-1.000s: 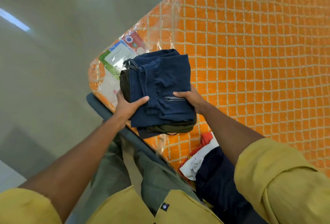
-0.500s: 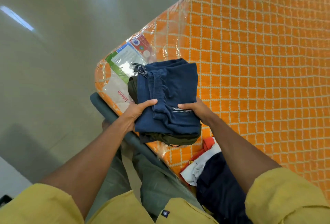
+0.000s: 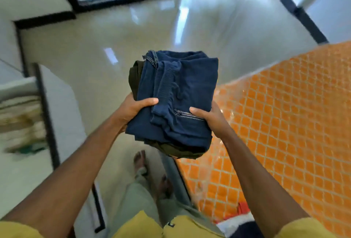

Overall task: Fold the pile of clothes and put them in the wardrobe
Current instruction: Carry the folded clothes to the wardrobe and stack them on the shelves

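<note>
At the left edge of the frame, an open white cupboard [image 3: 17,86] with blurred contents is being shown. At centre, a folded stack [image 3: 182,89] of navy and olive clothes is being held in the air above the glossy floor [image 3: 98,57]. Its left edge is being gripped by the left hand [image 3: 132,110], grip clamped, thumb on top. Its right edge is being clamped likewise in the grip of the right hand [image 3: 212,120]. At right, an orange mattress [image 3: 284,124] is being seen, with loose clothes [image 3: 245,225] at the lower right.

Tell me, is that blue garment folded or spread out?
Folded: the blue garment is a compact layered bundle stacked on a dark green garment, gripped by the left hand and right hand.
</note>
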